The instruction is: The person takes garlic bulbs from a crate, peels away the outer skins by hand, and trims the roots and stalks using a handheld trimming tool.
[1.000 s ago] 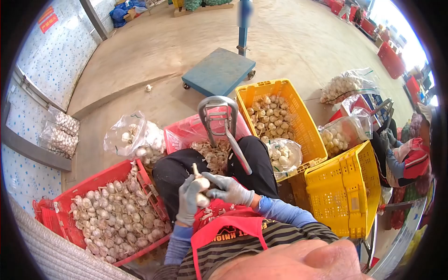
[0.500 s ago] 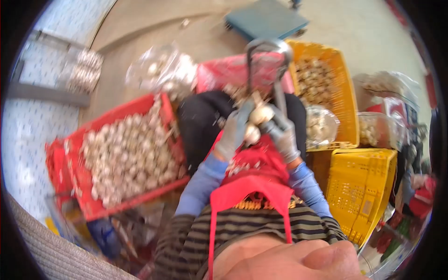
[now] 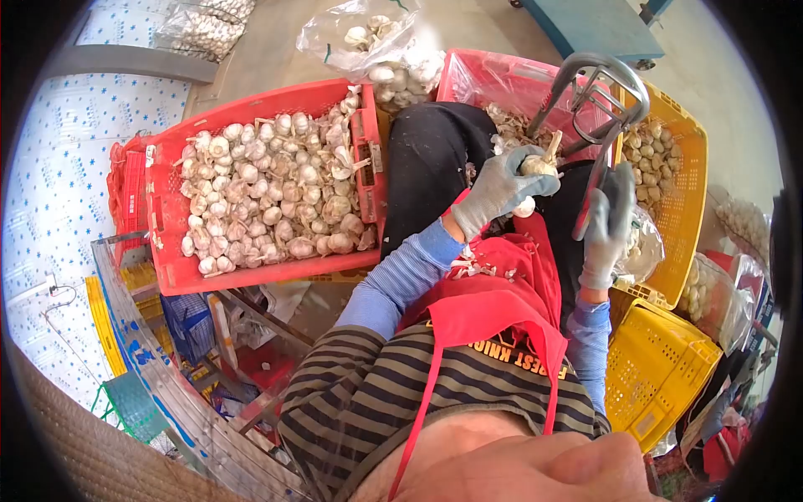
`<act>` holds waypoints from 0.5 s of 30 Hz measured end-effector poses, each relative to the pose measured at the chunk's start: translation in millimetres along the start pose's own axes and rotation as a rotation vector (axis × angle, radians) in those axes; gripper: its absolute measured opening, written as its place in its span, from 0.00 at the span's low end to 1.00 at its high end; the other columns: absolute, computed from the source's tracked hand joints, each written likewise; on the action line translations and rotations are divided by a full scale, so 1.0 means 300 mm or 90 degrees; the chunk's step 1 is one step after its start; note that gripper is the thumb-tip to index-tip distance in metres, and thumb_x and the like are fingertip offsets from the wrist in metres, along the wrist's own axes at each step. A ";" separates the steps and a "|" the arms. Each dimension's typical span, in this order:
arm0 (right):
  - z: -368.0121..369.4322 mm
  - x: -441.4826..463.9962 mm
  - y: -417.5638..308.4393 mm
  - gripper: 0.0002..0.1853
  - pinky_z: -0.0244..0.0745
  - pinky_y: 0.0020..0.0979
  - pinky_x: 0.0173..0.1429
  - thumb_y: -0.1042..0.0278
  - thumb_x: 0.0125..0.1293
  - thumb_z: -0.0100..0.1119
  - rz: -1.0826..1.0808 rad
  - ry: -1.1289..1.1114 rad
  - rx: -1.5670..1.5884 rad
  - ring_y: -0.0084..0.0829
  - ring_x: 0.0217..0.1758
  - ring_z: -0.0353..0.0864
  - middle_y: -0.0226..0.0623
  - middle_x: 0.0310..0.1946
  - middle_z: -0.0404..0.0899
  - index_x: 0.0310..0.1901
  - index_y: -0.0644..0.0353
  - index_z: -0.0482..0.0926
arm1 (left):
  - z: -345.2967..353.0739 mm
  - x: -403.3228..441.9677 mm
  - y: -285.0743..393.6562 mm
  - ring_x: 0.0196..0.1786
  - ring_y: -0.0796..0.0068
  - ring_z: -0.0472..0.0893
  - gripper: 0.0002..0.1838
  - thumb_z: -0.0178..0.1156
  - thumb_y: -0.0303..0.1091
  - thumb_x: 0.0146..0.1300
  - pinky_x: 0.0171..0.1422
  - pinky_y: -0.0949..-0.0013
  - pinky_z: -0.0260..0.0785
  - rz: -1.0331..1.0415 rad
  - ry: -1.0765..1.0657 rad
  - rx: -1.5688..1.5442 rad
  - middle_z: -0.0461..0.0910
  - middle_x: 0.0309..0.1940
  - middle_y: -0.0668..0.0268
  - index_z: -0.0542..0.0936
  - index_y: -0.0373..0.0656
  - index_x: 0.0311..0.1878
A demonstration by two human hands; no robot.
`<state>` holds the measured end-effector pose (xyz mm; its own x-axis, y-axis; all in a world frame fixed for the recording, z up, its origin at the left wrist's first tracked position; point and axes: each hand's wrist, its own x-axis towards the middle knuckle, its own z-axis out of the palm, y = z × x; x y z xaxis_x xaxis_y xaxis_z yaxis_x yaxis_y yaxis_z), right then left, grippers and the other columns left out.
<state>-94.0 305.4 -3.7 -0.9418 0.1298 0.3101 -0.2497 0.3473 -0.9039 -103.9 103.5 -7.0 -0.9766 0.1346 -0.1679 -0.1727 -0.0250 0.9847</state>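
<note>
Above my lap, my left hand point(image 3: 502, 188), in a grey glove, is wrapped round garlic bulbs; one bulb point(image 3: 539, 165) has its stem pointing up, and another pale bulb point(image 3: 524, 207) shows under the fingers. My right hand point(image 3: 608, 222), also gloved, is beside the red handle of the metal cutter point(image 3: 595, 180), its fingers stretched upward. A red crate point(image 3: 259, 277) full of garlic bulbs stands to the left. Below the cutter, a pink lined bin point(image 3: 510, 75) holds peelings. Bits of skin lie on the red apron point(image 3: 510, 284).
Bagged garlic point(image 3: 393, 58) stands behind the red crate. A yellow crate point(image 3: 693, 184) with bulbs is at the right, with another yellow crate point(image 3: 657, 368) nearer me. A blue platform point(image 3: 590, 29) is at the top. A metal frame point(image 3: 180, 376) stands at the lower left.
The view has swung left, bringing the red crate nearer the centre. My right hand has come away from the bulbs to the cutter's handle; my left hand still holds them.
</note>
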 end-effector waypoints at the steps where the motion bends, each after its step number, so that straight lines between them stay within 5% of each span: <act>1: 0.018 0.008 0.058 0.27 0.73 0.33 0.65 0.77 0.73 0.56 -0.031 -0.037 -0.042 0.29 0.59 0.78 0.42 0.59 0.79 0.73 0.67 0.67 | 0.001 0.017 -0.007 0.44 0.78 0.83 0.22 0.73 0.42 0.61 0.50 0.71 0.75 0.002 -0.005 0.057 0.85 0.43 0.65 0.82 0.38 0.53; 3: -0.019 -0.014 0.096 0.26 0.77 0.25 0.49 0.75 0.76 0.55 0.248 -0.170 0.150 0.21 0.43 0.79 0.34 0.48 0.81 0.73 0.65 0.66 | 0.013 0.034 0.016 0.43 0.76 0.84 0.25 0.76 0.42 0.58 0.50 0.69 0.77 -0.032 0.024 0.132 0.86 0.41 0.62 0.83 0.39 0.54; 4: -0.026 -0.008 0.016 0.26 0.72 0.19 0.35 0.75 0.76 0.53 0.264 -0.162 0.205 0.16 0.31 0.73 0.27 0.38 0.77 0.74 0.61 0.66 | 0.019 0.029 0.055 0.43 0.76 0.85 0.26 0.76 0.41 0.57 0.50 0.69 0.77 -0.047 0.038 0.179 0.87 0.41 0.61 0.83 0.39 0.55; 5: -0.039 -0.005 -0.066 0.27 0.70 0.20 0.33 0.75 0.77 0.51 0.294 -0.160 0.244 0.16 0.29 0.72 0.29 0.38 0.77 0.75 0.60 0.64 | 0.028 0.040 0.083 0.43 0.75 0.85 0.26 0.77 0.41 0.57 0.50 0.68 0.78 -0.061 0.048 0.224 0.87 0.40 0.60 0.83 0.39 0.56; 7: -0.076 0.000 -0.174 0.27 0.69 0.19 0.32 0.74 0.77 0.49 0.365 -0.148 0.304 0.16 0.27 0.71 0.29 0.38 0.77 0.76 0.58 0.63 | 0.017 0.095 -0.069 0.43 0.70 0.87 0.30 0.79 0.43 0.54 0.50 0.66 0.79 0.123 0.092 0.284 0.88 0.42 0.57 0.82 0.39 0.57; 9: -0.093 0.006 -0.207 0.27 0.69 0.20 0.32 0.72 0.78 0.47 0.377 -0.145 0.316 0.15 0.27 0.71 0.29 0.37 0.77 0.77 0.57 0.63 | 0.020 0.102 0.010 0.42 0.72 0.86 0.30 0.78 0.43 0.55 0.49 0.66 0.79 0.099 0.048 0.286 0.88 0.42 0.56 0.81 0.37 0.58; 11: -0.086 0.001 -0.179 0.27 0.69 0.20 0.31 0.70 0.78 0.48 0.352 -0.149 0.282 0.13 0.27 0.69 0.28 0.37 0.76 0.77 0.57 0.62 | 0.025 0.137 -0.007 0.42 0.72 0.86 0.27 0.76 0.37 0.57 0.49 0.66 0.79 0.110 0.040 0.245 0.87 0.42 0.58 0.81 0.36 0.58; 13: -0.071 -0.005 -0.104 0.28 0.78 0.29 0.38 0.69 0.78 0.50 0.319 -0.177 0.193 0.27 0.32 0.82 0.38 0.44 0.82 0.77 0.59 0.61 | 0.038 0.164 0.015 0.44 0.74 0.85 0.24 0.76 0.33 0.55 0.50 0.67 0.79 0.131 0.033 0.224 0.87 0.42 0.59 0.82 0.38 0.55; 15: -0.003 -0.020 0.105 0.30 0.81 0.39 0.51 0.68 0.76 0.54 -0.109 -0.034 -0.115 0.47 0.50 0.87 0.51 0.58 0.82 0.77 0.61 0.60 | 0.043 0.186 0.033 0.42 0.76 0.84 0.22 0.76 0.32 0.55 0.49 0.68 0.78 0.155 0.029 0.265 0.87 0.40 0.62 0.83 0.38 0.52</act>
<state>-96.2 316.4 -33.8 -0.9008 0.0079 0.4341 -0.3670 0.5205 -0.7710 -158.5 123.5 -6.1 -0.9884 0.1311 0.0773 0.1191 0.3497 0.9293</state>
